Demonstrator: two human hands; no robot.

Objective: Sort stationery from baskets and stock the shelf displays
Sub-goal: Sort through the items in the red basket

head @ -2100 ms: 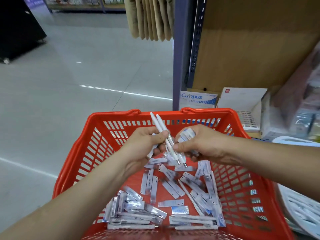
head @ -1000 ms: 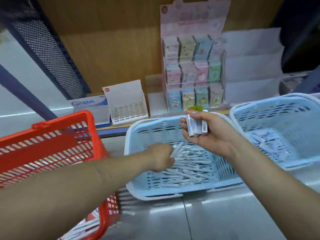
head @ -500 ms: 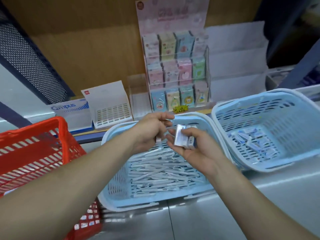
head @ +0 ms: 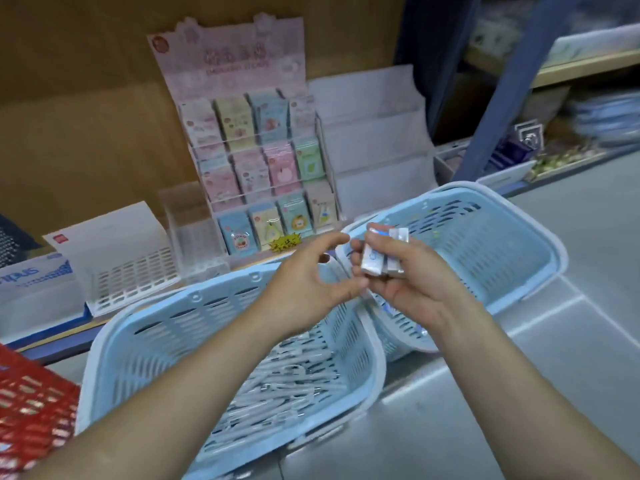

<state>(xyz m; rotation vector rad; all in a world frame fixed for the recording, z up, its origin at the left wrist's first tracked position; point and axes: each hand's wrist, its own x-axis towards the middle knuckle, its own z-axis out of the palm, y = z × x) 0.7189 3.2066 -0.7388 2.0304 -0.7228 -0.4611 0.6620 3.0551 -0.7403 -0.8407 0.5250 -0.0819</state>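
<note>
White packets (head: pixel 382 256) pinched in right grip (head: pixel 415 289), left grip (head: pixel 304 285) open beside: better to release low over far blue basket (head: pixel 502 265), clear of pen basket (head: pixel 166 327).

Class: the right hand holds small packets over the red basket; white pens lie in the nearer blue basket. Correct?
Wrong basket: the head view shows the right hand holding the packets over the farther blue basket; the red basket sits far left. The pens are right.
</note>
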